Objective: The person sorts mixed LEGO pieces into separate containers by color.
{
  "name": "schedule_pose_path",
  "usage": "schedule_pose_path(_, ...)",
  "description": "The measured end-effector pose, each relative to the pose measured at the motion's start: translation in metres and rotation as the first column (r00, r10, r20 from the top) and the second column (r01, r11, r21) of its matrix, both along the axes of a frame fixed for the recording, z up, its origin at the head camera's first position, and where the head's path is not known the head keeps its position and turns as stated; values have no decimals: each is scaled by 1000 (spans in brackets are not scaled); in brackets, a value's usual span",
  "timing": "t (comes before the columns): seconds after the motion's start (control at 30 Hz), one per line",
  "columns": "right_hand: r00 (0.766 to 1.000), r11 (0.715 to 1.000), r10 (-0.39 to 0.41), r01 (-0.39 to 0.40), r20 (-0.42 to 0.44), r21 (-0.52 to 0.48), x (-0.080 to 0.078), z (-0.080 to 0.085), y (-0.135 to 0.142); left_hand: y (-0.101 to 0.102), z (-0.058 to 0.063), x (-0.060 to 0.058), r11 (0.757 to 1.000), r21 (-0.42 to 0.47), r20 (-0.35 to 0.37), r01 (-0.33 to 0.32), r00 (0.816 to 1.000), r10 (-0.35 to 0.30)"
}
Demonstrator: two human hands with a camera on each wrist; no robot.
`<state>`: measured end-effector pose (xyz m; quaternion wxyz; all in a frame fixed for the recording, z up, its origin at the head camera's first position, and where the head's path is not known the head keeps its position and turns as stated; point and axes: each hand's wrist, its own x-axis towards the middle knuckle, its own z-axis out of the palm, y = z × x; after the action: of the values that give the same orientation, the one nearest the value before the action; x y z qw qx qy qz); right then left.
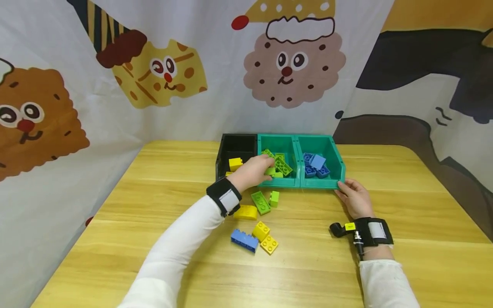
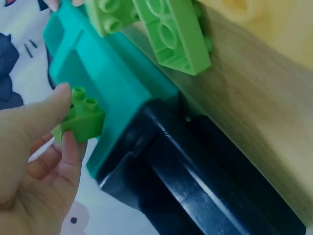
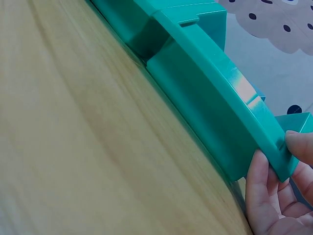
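My left hand pinches a green toy brick between thumb and fingers, over the front of the middle teal bin. Several green bricks lie inside that bin. With thumb and fingers, my right hand grips the front right corner of the right teal bin, which has several blue bricks in it. A yellow brick shows in the black bin on the left, partly hidden by my left hand.
On the table before the bins lie a flat green brick, a small green brick, a rounded yellow brick, two yellow bricks and a long blue brick. A printed cloth hangs behind.
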<state>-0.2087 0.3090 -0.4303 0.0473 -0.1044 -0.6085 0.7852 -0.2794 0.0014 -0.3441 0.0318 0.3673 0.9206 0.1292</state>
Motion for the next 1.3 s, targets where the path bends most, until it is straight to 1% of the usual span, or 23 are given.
schedule_pose_path(0.1,1000,1000,5,-5,9,-8,0,-1,-1,5,-4,-6,997,-55,8,45,999,-45)
schedule_pose_path(0.2,1000,1000,5,-5,8,-2,-1,-2,-1,10,-4,-11,995,-70,-4,73,997,-73)
schedule_pose_path(0.4,1000,1000,-5,5,-1,-9,-2,-2,-1,16,-6,-18,990,-136,-57,29,998,-37)
schedule_pose_path(0.47,1000,1000,-4,4,-4,-15,-2,-1,-2,17,-6,-18,986,-168,-74,22,997,-35)
schedule_pose_path(0.57,1000,1000,0,0,-25,-16,-2,-1,-2,19,-6,-18,981,-192,-93,16,995,-34)
schedule_pose_path(0.73,998,1000,9,-9,-55,-8,-2,-1,-2,22,-7,-22,980,-198,-135,-16,991,-11)
schedule_pose_path(0.87,999,1000,11,-11,-45,-7,-2,-2,-2,22,-10,-25,981,-190,-155,-36,988,7)
schedule_pose_path(1.0,999,1000,8,-8,-42,-5,-2,-3,-1,23,-12,-26,983,-183,-170,-24,985,-7)
schedule_pose_path(1.1,999,1000,7,-7,-41,-7,-2,-2,-2,25,-15,-24,980,-197,-204,-5,978,-36)
schedule_pose_path(1.17,999,1000,5,-5,-38,-8,-2,-2,-2,25,-15,-22,976,-218,-242,-1,969,-53)
schedule_pose_path(1.3,999,1000,4,-4,-37,-15,-2,-3,-2,23,-14,-18,968,-248,-332,-18,941,-68)
